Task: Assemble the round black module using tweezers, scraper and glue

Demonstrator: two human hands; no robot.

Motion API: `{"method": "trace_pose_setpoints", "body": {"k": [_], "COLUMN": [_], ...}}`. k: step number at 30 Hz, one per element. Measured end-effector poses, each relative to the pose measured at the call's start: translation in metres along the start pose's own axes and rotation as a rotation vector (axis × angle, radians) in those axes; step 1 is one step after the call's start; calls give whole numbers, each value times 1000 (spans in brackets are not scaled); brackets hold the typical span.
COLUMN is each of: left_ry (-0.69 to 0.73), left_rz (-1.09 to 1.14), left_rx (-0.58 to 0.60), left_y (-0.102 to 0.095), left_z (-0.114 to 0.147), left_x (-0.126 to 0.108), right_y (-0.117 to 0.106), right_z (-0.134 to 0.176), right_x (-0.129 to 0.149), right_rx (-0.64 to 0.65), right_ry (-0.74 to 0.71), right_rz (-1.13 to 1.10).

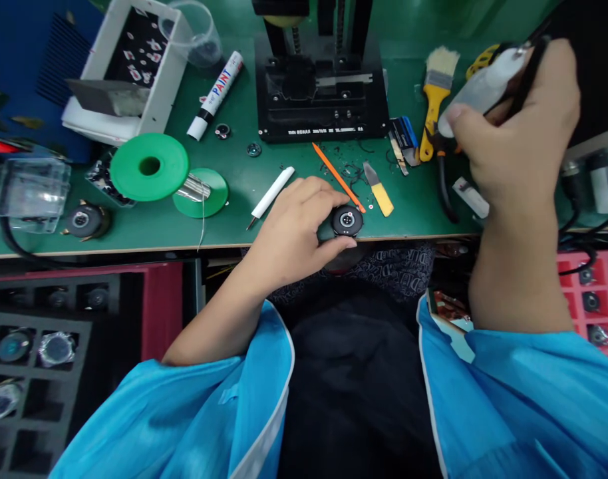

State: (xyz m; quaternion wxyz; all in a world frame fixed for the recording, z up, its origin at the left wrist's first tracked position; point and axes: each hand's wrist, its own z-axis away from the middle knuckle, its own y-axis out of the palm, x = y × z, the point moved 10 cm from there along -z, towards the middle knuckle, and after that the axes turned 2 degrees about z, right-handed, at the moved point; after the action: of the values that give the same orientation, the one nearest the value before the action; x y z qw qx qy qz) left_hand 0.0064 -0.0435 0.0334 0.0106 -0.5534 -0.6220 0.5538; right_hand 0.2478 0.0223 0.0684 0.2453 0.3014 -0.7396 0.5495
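My left hand rests at the table's front edge, thumb and fingers closed around a round black smartwatch case. Its back faces up, showing a dark sensor disc with small metal contacts. Raised at the upper right, my right hand grips a translucent whitish bottle, and a black strip shows by its fingers. Just beyond the watch case lies an orange stick, with a small yellow-handled blade to its right. A white pen-like tool is beside my left hand.
A black press-like fixture stands at the back. Solder spool, paint marker and white parts box are on the left. To the right are a yellow brush and pliers. A foam tray sits below left.
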Motion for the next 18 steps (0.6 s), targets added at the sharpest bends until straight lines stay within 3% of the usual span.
{"method": "trace_pose_setpoints", "body": {"k": [6,9,12,18], "left_ry": [-20,-3,13,11], "left_rz": [-15,-13,-17,-28], "left_rx": [17,13,4,4], "left_y": [1,1,0,0], "left_z": [0,0,-1,-1], "left_x": [-1,-2,-3,-4], "right_y": [14,17,20,28], "right_z": [54,83,97,102], "right_x": [40,59,63,72], "right_rx": [111,236,344,413], "right_ry": [-156,-343,-389,-432], "right_rz": [-40,302,625,776]}}
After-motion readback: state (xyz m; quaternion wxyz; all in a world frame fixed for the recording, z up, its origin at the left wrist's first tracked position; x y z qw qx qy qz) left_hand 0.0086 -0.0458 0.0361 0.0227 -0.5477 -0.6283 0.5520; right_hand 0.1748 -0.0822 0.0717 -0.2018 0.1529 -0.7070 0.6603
